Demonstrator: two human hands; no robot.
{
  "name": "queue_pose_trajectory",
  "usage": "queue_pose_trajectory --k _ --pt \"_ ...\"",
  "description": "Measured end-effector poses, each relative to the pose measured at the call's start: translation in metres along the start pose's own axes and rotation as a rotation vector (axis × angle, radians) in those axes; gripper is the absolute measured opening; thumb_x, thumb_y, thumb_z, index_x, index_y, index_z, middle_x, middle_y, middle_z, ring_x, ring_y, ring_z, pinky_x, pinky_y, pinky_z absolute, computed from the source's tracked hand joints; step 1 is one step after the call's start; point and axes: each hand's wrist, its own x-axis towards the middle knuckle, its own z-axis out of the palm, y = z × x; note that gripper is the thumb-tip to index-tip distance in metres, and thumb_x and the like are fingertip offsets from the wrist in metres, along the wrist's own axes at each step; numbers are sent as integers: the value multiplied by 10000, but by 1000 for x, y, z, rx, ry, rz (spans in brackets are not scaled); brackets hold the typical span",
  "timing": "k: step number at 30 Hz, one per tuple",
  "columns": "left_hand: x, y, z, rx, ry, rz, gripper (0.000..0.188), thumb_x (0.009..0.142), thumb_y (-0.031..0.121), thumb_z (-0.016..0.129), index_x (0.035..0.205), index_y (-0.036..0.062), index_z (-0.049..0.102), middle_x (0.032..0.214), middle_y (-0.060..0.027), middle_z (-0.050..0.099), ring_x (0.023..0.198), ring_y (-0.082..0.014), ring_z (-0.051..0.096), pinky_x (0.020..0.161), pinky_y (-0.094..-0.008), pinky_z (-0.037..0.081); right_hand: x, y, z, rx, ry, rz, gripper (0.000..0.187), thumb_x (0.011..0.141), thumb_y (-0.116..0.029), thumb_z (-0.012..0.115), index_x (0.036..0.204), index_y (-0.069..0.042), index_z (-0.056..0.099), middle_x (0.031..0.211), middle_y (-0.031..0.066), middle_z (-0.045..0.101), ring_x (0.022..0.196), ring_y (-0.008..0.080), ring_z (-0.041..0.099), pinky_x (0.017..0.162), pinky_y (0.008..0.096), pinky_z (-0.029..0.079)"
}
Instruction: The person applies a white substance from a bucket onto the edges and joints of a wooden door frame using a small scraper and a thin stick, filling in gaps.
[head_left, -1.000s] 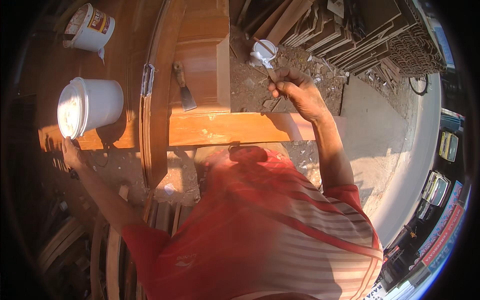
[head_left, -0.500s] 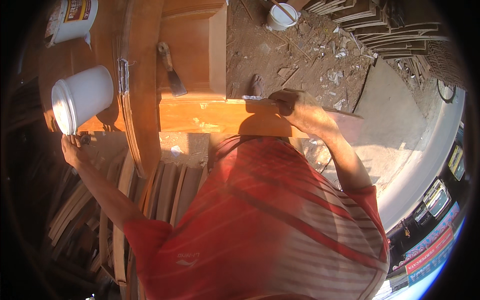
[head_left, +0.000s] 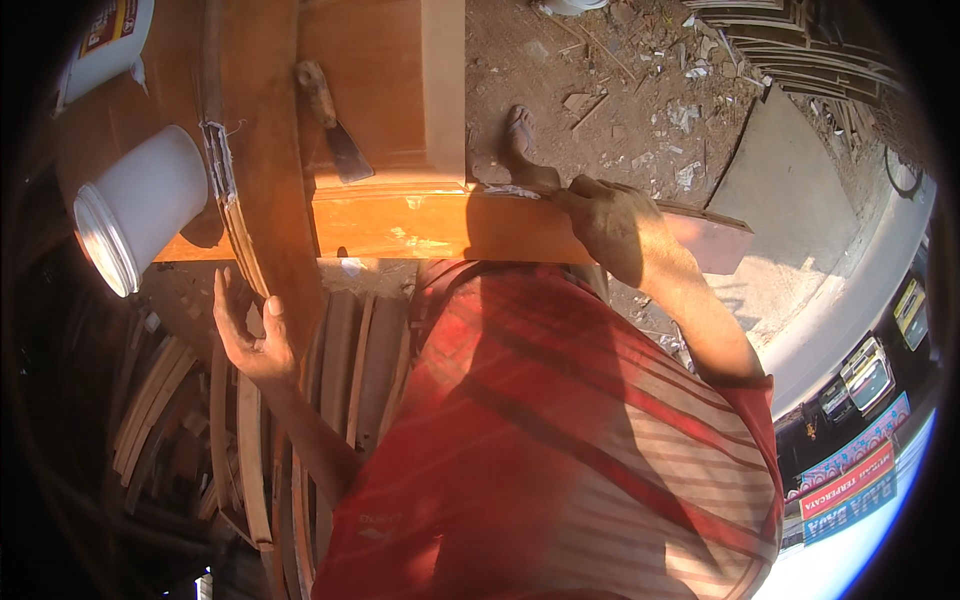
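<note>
My left hand (head_left: pixel 255 335) is held palm-up with its fingers apart, below the end of a brown wooden stile (head_left: pixel 262 150); I see nothing in it. My right hand (head_left: pixel 625 230) is closed at the edge of an orange-brown wooden rail (head_left: pixel 400 225). Whatever lies between its fingers is hidden. Beside its fingertips, a streak of white paste (head_left: pixel 510 190) runs along the rail's edge. A scraper with a worn wooden handle (head_left: pixel 335 122) rests on the wooden panel (head_left: pixel 375 70). To the left stands a white plastic tub (head_left: pixel 155 190), its rim toward the lower left.
A second white tub (head_left: pixel 110 45) with a coloured label is at the upper left. Curved wooden pieces (head_left: pixel 250 450) are stacked below my left hand. A sandalled foot (head_left: pixel 520 130) shows on littered ground beyond the rail. More stacked wood (head_left: pixel 800 50) lies at upper right.
My left hand has left the rim of the white tub and moved right, its fingers opening. My right hand stays closed at the rail's edge. The view has shifted slightly.
</note>
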Motion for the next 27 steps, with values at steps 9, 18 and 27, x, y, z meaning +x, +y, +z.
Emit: queue_pose_trajectory --k 9,18,27 --pt "0 -29 8 16 -77 13 638 1040 286 630 1503 -97 417 1471 -233 530 1374 -321 514 1121 -409 422 14 -27 -6 -46 -97 111 370 920 -72 624 1286 -112 659 1042 107 651 981 342 680 820 463 569" --pt "8 -35 13 -112 -80 -30 559 1060 295 533 1448 -105 490 1389 -246 573 1281 -317 580 1084 -415 453 19 -48 -1 -83 -20 139 299 941 -93 610 1236 -91 655 962 126 617 899 345 673 746 462 553" --pt "15 -36 10 -162 -117 -12 544 1067 297 488 1426 -111 509 1308 -227 611 1190 -292 630 1014 -381 499 27 -60 9 -111 -62 194 151 905 -60 606 1047 -50 656 927 169 624 821 393 682 698 493 551"
